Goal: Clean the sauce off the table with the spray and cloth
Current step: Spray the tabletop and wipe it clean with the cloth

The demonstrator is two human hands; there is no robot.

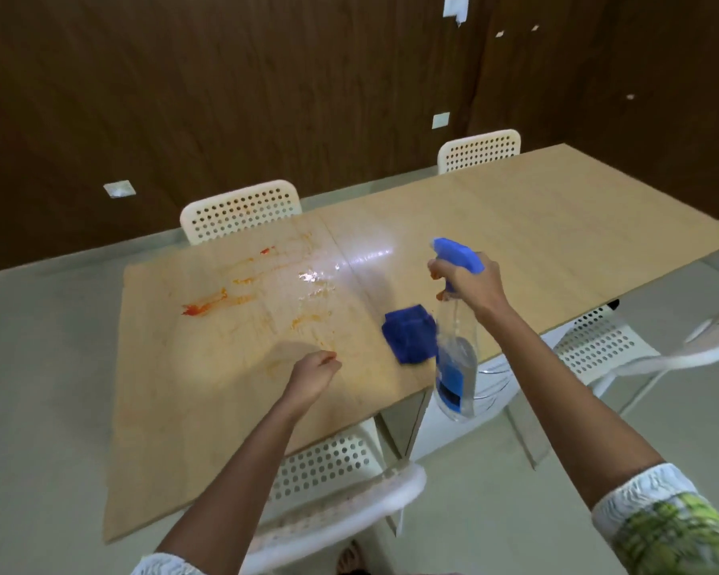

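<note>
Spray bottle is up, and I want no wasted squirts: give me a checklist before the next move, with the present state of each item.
1. Spray bottle held firmly in the right hand: ok.
2. Nozzle aimed toward the sauce smears: ok, it points left over the table.
3. Liquid left in the bottle: ok, some shows.
4. Blue cloth within reach: ok, it lies on the table beside the bottle.
5. Left hand free for the cloth: ok, loosely closed, empty.
6. Sauce cleaned: not ok, red and orange streaks remain.
</note>
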